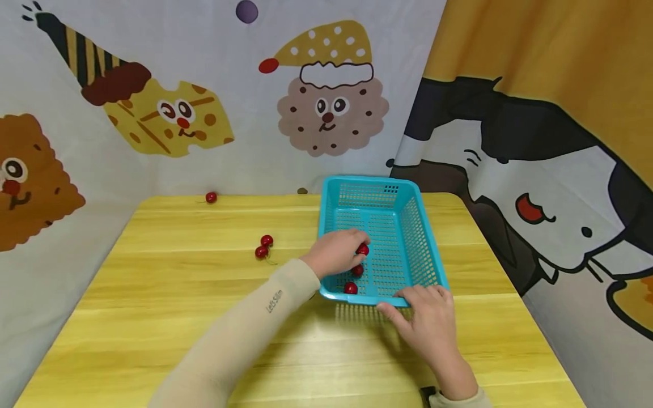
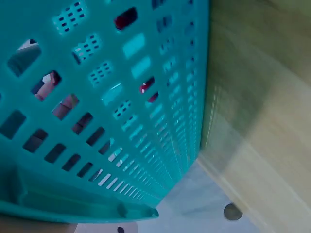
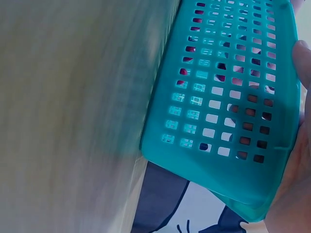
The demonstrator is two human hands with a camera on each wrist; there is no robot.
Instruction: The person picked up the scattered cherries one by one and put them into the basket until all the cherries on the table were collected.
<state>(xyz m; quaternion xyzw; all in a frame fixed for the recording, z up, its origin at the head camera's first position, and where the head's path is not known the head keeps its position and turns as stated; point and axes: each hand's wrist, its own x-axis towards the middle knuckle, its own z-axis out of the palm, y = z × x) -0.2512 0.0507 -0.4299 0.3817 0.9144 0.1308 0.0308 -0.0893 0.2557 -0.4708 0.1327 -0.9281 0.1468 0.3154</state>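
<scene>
A blue perforated plastic basket is on the wooden table. My left hand reaches over its left rim and pinches a red cherry between thumb and fingertips, low inside it. Just below that hand, two more cherries lie in the basket, one of them near the front wall. My right hand grips the front rim by the right corner, fingers over the edge and thumb outside. The right wrist view shows that hand along the basket's rim. In the left wrist view, the basket wall hides the left hand's fingers.
Two cherries lie close together on the table, left of the basket. A single cherry sits at the table's back edge. Behind stand a printed white cloth and, to the right, a yellow printed curtain.
</scene>
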